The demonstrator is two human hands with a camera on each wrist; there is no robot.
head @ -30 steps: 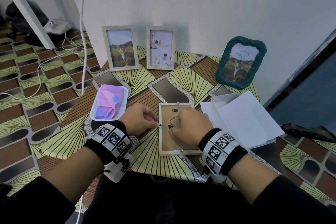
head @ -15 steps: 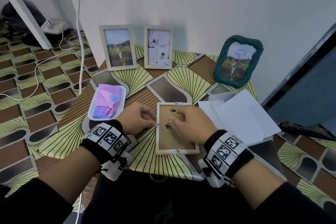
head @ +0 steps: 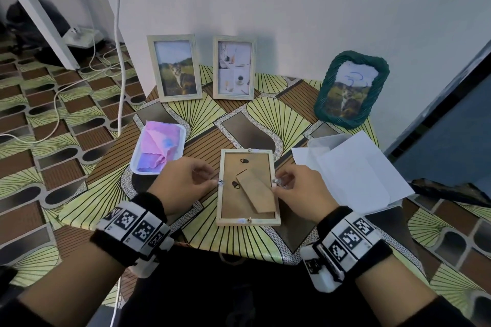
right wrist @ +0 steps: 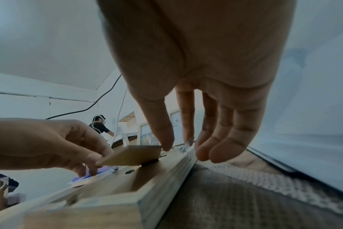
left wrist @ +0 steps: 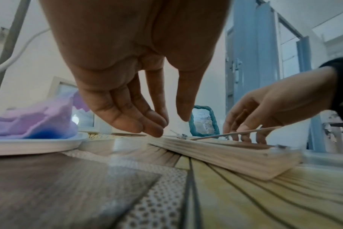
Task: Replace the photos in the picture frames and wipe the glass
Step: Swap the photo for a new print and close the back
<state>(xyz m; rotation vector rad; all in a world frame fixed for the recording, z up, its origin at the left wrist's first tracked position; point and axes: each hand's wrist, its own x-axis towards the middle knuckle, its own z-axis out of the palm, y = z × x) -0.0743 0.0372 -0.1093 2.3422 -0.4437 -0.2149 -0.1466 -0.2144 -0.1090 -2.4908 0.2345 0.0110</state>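
The desk (head: 265, 244) carries a glossy covering of yellow-green fans and brown ribbed panels, the same pattern as the floor (head: 39, 119), and stands against a plain white wall (head: 265, 2). At left a white shallow tray (head: 138, 164) holds a crumpled pink and purple cloth (head: 159, 146). My left hand (head: 183, 183) has its grip narrowed to thumb and fingertips at the small metal tab (head: 221, 182) on the left rail of the face-down frame (head: 248, 221); actual contact I cannot tell. The frame is pale ribbed wood, lying flat at the desk's near middle, brown fibreboard back upward, its stand flap (head: 256, 191) slightly raised. My right hand (head: 300, 188) pinches the tab (head: 275, 181) on the right rail. Behind stand two pale wooden frames (head: 175, 68), upright against the wall. At right leans a green woven oval frame (head: 350, 90), with loose white paper sheets (head: 353, 175) before it.
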